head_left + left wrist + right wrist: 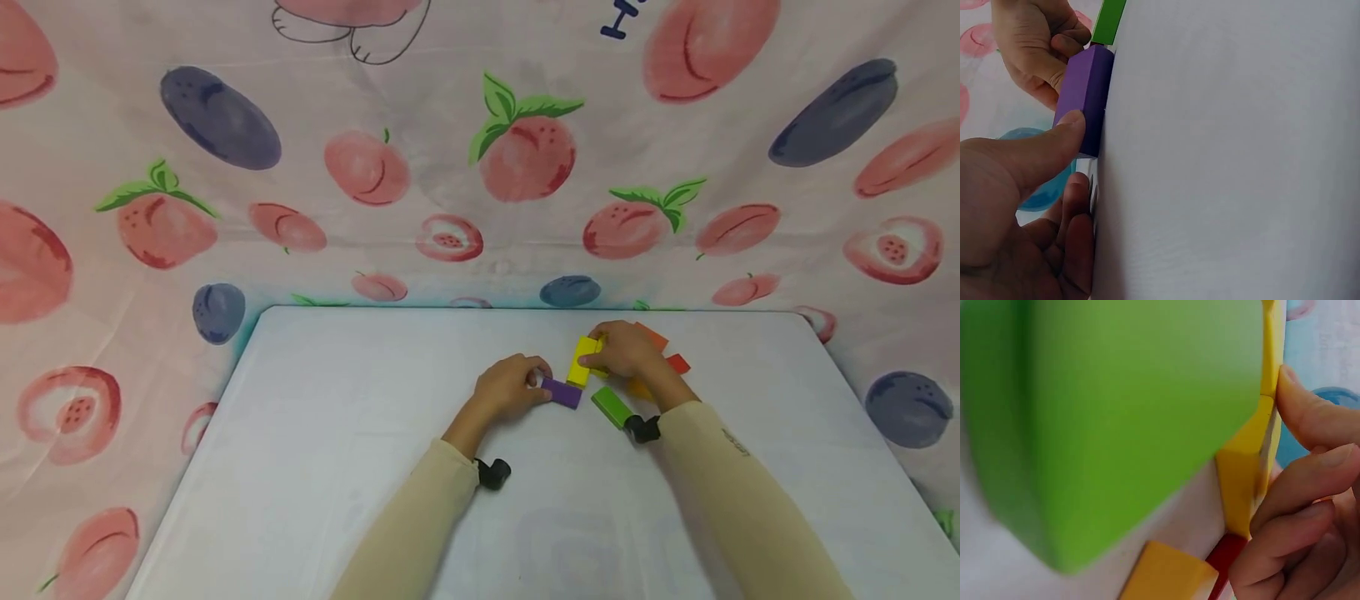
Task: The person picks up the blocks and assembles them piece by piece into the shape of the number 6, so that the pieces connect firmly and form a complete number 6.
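Observation:
On the white table, the left hand (512,387) holds the left end of a purple block (562,392). Its thumb presses on the block's face in the left wrist view, where the purple block (1085,100) lies flat; the index finger is mostly hidden behind it. The right hand (626,350) grips a yellow block (581,362), thumb on the near side and fingers at the far end. That yellow block touches or nearly touches the purple one. Another yellow block (1240,481) sits by the curled fingers in the right wrist view.
A green block (612,407) lies just in front of the right hand and fills much of the right wrist view. Orange (651,336) and red (678,363) blocks lie beyond the right hand, partly covered. A fruit-printed cloth (450,167) hangs behind the table (337,417).

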A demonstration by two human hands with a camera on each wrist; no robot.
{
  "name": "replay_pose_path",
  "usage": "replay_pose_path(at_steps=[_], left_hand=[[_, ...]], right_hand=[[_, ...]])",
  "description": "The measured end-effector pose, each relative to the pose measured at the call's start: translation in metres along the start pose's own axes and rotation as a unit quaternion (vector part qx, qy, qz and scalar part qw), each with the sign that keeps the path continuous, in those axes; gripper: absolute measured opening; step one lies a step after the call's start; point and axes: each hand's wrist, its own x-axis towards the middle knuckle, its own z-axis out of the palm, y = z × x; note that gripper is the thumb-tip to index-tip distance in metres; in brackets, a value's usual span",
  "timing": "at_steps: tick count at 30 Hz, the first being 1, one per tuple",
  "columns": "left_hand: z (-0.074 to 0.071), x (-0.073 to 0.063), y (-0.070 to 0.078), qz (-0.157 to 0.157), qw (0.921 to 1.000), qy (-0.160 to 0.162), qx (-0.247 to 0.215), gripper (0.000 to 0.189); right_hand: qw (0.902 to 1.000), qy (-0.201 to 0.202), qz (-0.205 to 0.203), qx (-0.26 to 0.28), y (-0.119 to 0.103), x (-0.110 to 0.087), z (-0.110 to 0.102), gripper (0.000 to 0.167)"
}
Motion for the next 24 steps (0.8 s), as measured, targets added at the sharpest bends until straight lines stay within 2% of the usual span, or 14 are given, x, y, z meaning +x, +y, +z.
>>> replay_pose_path(at_steps=[5, 11, 18, 24], left_hand=[[0.000, -0.004, -0.004, 0.016, 0.9990, 0.006, -0.040, 0.020], [-0.002, -0.012, -0.007, 0.007, 0.9944, 0.007, -0.105, 0.017], [-0.004, -0.016, -0.007, 0.005, 0.9939, 0.002, -0.110, 0.016], [-0.005, -0.017, -0.009, 0.006, 0.9925, -0.004, -0.122, 0.015]], right_hand=[[0.9992, -0.030, 0.024, 0.007, -0.004, -0.003, -0.004, 0.062], [0.9980, -0.049, 0.040, -0.006, -0.007, -0.005, -0.007, 0.063], [0.9959, -0.056, 0.060, -0.039, -0.011, -0.007, -0.007, 0.075], [0.9949, -0.057, 0.068, -0.047, -0.012, -0.008, -0.008, 0.075]])
